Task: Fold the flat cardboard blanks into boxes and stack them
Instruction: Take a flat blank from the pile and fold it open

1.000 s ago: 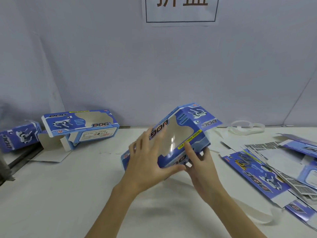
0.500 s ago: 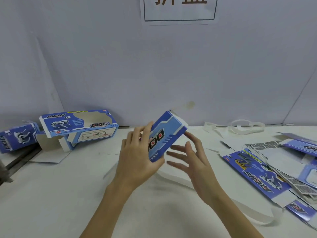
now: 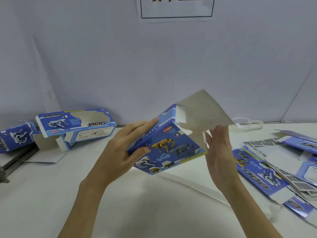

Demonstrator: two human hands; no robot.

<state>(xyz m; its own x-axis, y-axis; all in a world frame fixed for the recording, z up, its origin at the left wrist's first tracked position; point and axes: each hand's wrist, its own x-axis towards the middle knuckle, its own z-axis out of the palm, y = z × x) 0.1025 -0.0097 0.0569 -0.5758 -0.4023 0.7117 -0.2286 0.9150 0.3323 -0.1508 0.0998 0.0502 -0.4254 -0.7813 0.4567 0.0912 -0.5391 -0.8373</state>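
A blue toy-dog box [image 3: 169, 146] hangs tilted above the white table [image 3: 51, 194], its printed back panel toward me and a large grey flap open at the top right. My left hand [image 3: 123, 152] grips its left end, fingers over the top and thumb on the printed face. My right hand [image 3: 218, 152] is held with straight fingers against the box's right open end, under the grey flap. A folded box [image 3: 75, 125] lies at the back left, with another [image 3: 15, 136] further left. Flat blanks [image 3: 267, 170] are spread at the right.
A grey wall stands close behind the table, with a paper sign [image 3: 175, 7] at the top. White strapping loops [image 3: 247, 123] lie at the back right. A dark metal bar [image 3: 15, 160] runs along the table's left edge.
The box has been turned over: first its window face showed, then a narrow side, now the printed back. Its grey end flap has swung open. My right hand let go and now touches the right end.
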